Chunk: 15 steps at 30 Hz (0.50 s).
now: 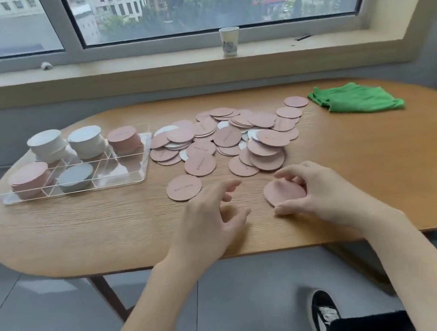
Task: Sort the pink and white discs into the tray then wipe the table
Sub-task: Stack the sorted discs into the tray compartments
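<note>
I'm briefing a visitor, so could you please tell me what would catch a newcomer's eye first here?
The loose heap of pink and white discs mid-table draws the eye first. Left of it, a clear divided tray holds neat stacks, and a green cloth lies far right. Near the front edge, the right hand holds a pink disc.

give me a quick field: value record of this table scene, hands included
left hand: over the table, fingers relaxed, holding nothing
right hand: grips a small stack of pink discs
tray: clear, divided, table's left; three white stacks, two pink stacks
loose pile: mostly pink discs, some white, mid-table
green cloth: crumpled, far right, untouched
cup: on the windowsill
</note>
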Available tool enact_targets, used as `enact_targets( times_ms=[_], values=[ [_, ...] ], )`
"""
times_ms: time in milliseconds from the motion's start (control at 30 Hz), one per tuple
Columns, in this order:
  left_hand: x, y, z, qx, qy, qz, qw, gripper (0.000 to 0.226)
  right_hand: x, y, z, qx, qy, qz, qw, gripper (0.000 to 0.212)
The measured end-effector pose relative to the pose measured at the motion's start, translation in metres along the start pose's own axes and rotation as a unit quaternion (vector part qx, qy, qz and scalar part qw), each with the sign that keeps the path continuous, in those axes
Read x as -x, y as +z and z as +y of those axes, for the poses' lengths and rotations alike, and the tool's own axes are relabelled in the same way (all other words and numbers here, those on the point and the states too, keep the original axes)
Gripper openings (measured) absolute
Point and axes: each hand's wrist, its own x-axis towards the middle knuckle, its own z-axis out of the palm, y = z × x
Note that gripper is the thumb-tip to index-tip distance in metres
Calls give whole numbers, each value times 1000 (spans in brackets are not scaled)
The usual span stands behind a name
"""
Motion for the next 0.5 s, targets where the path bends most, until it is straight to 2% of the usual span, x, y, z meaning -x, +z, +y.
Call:
enact_targets(
  times_ms=[100,400,500],
  values=[
    [-2,3,2,3,-8,-6,1000,50,-4,-3,0,-39,22,-7,999,83],
    [-8,-2,1,64,-63,13,996,47,-9,-4,2,-35,9,4,999,74],
    [-8,-2,3,77,-68,9,995,45,-4,-5,5,-81,-2,39,996,51]
  ],
)
